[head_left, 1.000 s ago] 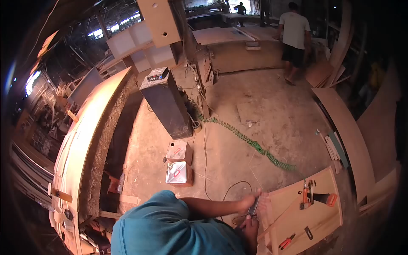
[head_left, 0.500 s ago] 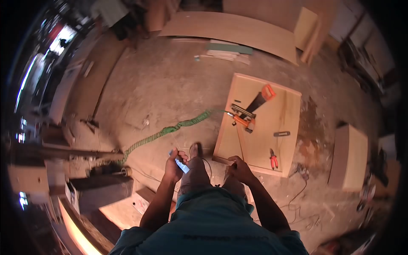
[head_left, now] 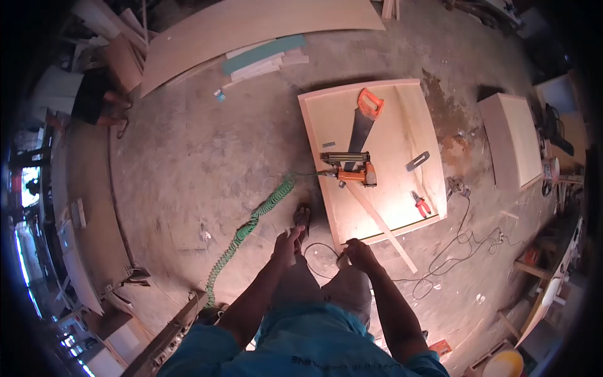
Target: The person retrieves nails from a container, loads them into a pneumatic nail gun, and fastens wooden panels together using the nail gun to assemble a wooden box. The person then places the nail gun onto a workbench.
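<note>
My left hand (head_left: 287, 245) is closed in front of my left knee, above the sandalled foot; what it grips, if anything, is hidden. My right hand (head_left: 360, 255) is closed near the front left corner of a shallow wooden panel with raised edges (head_left: 304, 119); a small object at its fingers is too unclear to name. On the panel lie a handsaw with an orange handle (head_left: 362, 129), an orange and black nail gun (head_left: 355, 176), red-handled pliers (head_left: 421, 205) and a dark slotted piece (head_left: 418, 161). A thin wooden strip (head_left: 386, 230) crosses its front edge.
A green coiled air hose (head_left: 251, 225) runs from the nail gun across the floor. Black cable (head_left: 461, 242) lies looped at right, near a wooden box (head_left: 510, 141). Long boards (head_left: 264, 22) lie at the back. Another person's legs (head_left: 114, 113) show at far left.
The view has swung, shifting the boards leftward. The light blue-white item in my left hand no longer shows clearly. The wooden strip now sticks out past the panel's front edge.
</note>
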### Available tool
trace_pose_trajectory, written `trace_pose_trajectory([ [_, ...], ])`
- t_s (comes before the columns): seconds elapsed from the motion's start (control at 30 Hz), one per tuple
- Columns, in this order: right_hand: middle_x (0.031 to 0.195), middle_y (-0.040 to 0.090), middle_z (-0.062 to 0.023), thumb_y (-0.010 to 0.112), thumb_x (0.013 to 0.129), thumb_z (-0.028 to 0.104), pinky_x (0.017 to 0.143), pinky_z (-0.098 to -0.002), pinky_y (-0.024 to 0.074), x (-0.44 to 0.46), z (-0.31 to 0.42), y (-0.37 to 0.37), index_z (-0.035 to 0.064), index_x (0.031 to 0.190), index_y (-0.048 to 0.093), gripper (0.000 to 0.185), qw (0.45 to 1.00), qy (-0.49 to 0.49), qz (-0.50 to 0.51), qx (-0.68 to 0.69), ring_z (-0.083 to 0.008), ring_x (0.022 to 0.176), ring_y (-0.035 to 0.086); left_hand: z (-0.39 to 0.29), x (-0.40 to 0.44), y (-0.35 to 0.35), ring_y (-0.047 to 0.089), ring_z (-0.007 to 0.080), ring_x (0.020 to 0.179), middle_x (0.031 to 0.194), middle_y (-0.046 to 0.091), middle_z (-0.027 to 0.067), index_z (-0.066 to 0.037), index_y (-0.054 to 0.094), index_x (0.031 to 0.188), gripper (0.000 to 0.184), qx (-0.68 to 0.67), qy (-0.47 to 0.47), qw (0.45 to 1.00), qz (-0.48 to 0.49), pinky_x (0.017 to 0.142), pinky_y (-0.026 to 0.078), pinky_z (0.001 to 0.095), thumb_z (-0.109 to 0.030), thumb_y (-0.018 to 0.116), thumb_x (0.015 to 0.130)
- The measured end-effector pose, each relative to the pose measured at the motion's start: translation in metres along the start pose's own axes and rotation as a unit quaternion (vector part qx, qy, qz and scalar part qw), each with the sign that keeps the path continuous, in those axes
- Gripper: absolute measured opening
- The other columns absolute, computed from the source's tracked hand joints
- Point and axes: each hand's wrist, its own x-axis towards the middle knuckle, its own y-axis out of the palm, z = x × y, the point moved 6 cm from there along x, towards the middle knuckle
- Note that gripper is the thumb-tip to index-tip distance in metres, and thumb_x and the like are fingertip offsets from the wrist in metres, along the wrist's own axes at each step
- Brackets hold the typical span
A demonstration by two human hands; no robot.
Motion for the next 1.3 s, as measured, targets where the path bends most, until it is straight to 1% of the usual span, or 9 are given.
trace_pose_trajectory([
  [0.27, 0.105, 0.063, -0.0249, 0.061, 0.089, 0.021, 0.085, -0.0548, 0.0511, 0.198, -0.082, 0.015, 0.0024, 0.109, 0.060, 0.028, 0.983, 0.101, -0.115, -0.097, -0.0440, 0.101, 0.062, 0.059, 0.123, -0.069, 0.055, 0.0068, 0.062, 0.076, 0.057, -0.0030, -0.009, 0.066, 0.114, 0.032, 0.111, -0.102, 0.986, -0.074, 0.049, 0.045, 0.0242, -0.034, 0.065, 0.094],
  [0.37, 0.126, 0.053, -0.0232, 0.064, 0.088, 0.025, 0.101, -0.0519, 0.0418, 0.257, -0.061, -0.002, 0.0001, 0.120, 0.054, 0.042, 0.965, 0.104, -0.194, -0.144, -0.0401, 0.123, 0.049, 0.027, 0.202, -0.053, 0.059, 0.0130, 0.078, 0.100, 0.064, 0.0039, -0.012, 0.059, 0.126, 0.041, 0.155, 0.008, 0.984, -0.082, 0.057, 0.049, 0.0289, -0.028, 0.067, 0.089],
  [0.47, 0.121, 0.054, -0.0224, 0.063, 0.089, 0.030, 0.104, -0.0520, 0.0365, 0.302, -0.029, -0.019, 0.0001, 0.121, 0.052, 0.046, 0.925, 0.024, -0.326, -0.193, -0.0388, 0.119, 0.050, -0.014, 0.307, -0.022, 0.062, 0.0179, 0.086, 0.101, 0.065, 0.0088, -0.008, 0.061, 0.120, 0.035, 0.277, 0.184, 0.941, -0.059, 0.062, 0.051, 0.0301, -0.027, 0.064, 0.091],
  [0.6, 0.115, 0.062, -0.0224, 0.059, 0.090, 0.045, 0.102, -0.0565, 0.0361, 0.355, -0.066, -0.006, -0.0007, 0.122, 0.051, 0.057, 0.938, 0.104, -0.239, -0.229, -0.0382, 0.114, 0.057, -0.093, 0.380, 0.059, 0.065, 0.0320, 0.102, 0.107, 0.067, 0.0146, -0.005, 0.064, 0.114, 0.037, 0.428, 0.308, 0.846, -0.077, 0.091, 0.049, 0.0405, -0.033, 0.065, 0.090],
  [0.87, 0.110, 0.060, -0.0257, 0.066, 0.088, 0.039, 0.080, -0.0484, 0.0525, 0.376, -0.075, -0.014, -0.0039, 0.116, 0.049, 0.055, 0.977, 0.019, -0.145, -0.156, -0.0403, 0.097, 0.064, -0.091, 0.416, 0.113, 0.065, 0.0337, 0.104, 0.111, 0.066, 0.0161, -0.003, 0.057, 0.122, 0.058, 0.640, 0.266, 0.720, 0.025, 0.088, 0.050, 0.0438, -0.046, 0.070, 0.085],
  [1.0, 0.103, 0.057, -0.0231, 0.070, 0.086, 0.038, 0.082, -0.0492, 0.0505, 0.329, -0.076, -0.010, -0.0040, 0.111, 0.049, 0.053, 0.933, -0.163, -0.237, -0.216, -0.0414, 0.097, 0.060, -0.068, 0.380, 0.103, 0.065, 0.0278, 0.090, 0.099, 0.064, 0.0147, -0.001, 0.057, 0.115, 0.058, 0.513, 0.259, 0.818, 0.028, 0.080, 0.052, 0.0400, -0.050, 0.071, 0.086],
  [1.17, 0.126, 0.052, -0.0220, 0.071, 0.084, 0.044, 0.090, -0.0485, 0.0479, 0.255, -0.085, -0.001, 0.0015, 0.126, 0.052, 0.063, 0.937, -0.242, -0.134, -0.212, -0.0384, 0.110, 0.057, 0.014, 0.303, 0.088, 0.062, 0.0217, 0.084, 0.089, 0.062, 0.0119, 0.002, 0.056, 0.106, 0.050, 0.379, 0.106, 0.918, 0.045, 0.078, 0.048, 0.0391, -0.039, 0.075, 0.086],
  [1.23, 0.135, 0.050, -0.0202, 0.068, 0.084, 0.051, 0.097, -0.0471, 0.0451, 0.224, -0.110, 0.031, 0.0055, 0.136, 0.051, 0.071, 0.951, -0.176, -0.043, -0.250, -0.0311, 0.125, 0.051, 0.086, 0.291, 0.062, 0.059, 0.0196, 0.084, 0.086, 0.061, 0.0100, 0.000, 0.057, 0.099, 0.041, 0.373, 0.254, 0.893, -0.002, 0.080, 0.046, 0.0377, -0.035, 0.074, 0.088],
  [1.3, 0.140, 0.048, -0.0186, 0.066, 0.085, 0.051, 0.099, -0.0466, 0.0450, 0.207, -0.131, 0.043, 0.0063, 0.137, 0.051, 0.070, 0.952, -0.149, 0.008, -0.268, -0.0304, 0.128, 0.049, 0.124, 0.276, 0.057, 0.056, 0.0158, 0.084, 0.087, 0.058, 0.0059, -0.003, 0.056, 0.098, 0.034, 0.318, 0.200, 0.926, 0.032, 0.079, 0.046, 0.0344, -0.030, 0.074, 0.088],
])
